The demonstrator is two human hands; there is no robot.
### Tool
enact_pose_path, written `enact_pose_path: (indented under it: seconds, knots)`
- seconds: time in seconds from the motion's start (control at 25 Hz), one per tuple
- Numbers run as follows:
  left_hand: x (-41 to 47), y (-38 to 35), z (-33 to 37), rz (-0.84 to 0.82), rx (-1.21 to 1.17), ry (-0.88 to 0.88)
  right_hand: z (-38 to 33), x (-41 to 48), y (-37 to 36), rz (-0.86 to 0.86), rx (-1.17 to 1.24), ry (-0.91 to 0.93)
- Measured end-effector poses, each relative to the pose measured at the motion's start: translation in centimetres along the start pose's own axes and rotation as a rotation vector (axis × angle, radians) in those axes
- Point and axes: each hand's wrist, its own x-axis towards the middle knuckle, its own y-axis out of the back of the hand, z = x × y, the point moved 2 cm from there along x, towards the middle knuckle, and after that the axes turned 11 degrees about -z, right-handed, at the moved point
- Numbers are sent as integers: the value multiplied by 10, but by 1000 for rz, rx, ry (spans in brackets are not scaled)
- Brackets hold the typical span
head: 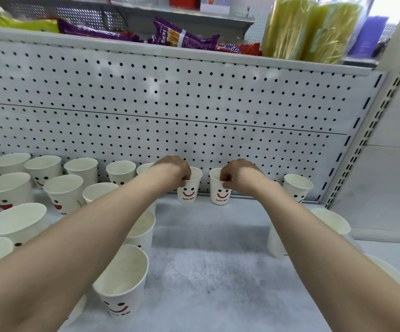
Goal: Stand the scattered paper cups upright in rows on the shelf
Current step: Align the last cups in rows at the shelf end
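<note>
White paper everywhere here: smiley-face cups all over a speckled grey shelf [206, 264]. Both arms are stretched out to the back, right up by the pegboard wall [170, 104].

The left hand [171, 170] has its fingers [186, 179] hooked over the rim of the left cup [190, 191], pinching it. The right hand [240, 176] is doing the same to the right cup [218, 194], pinching the near rim. Both cups stand upright on the shelf, side by side with a small gap between them. They sit close to the pegboard, red smiles facing the camera.

Further right along that same back line there's a corner cup [298, 188], also upright and well apart from the pair. On the left is a whole bunch of upright cups [65, 190] in rough rows. A front cup [122, 279] sits near the camera, just beside the left forearm. One more hidden cup [333, 222] peeks out from behind the right forearm, mostly covered.

Up top, the upper shelf holds purple snack bags [182, 35] and yellow bundles [311, 29] in clear wrap.
</note>
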Motion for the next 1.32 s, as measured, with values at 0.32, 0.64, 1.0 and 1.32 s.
enact_pose_path:
  seconds: [0.32, 0.64, 1.0, 1.32]
  knots:
    - [-18, 13, 21, 169, -54, -103, 20, -54, 32, 77, 53, 51]
    - [-56, 41, 161, 180, -57, -456, 89, -186, 30, 57, 119, -73]
    - [-70, 10, 189, 201, 89, -247, 115, -193, -1, -116, -26, -201]
    - [-93, -2, 68, 82, 35, 26, 18, -139, -7, -45, 35, -2]
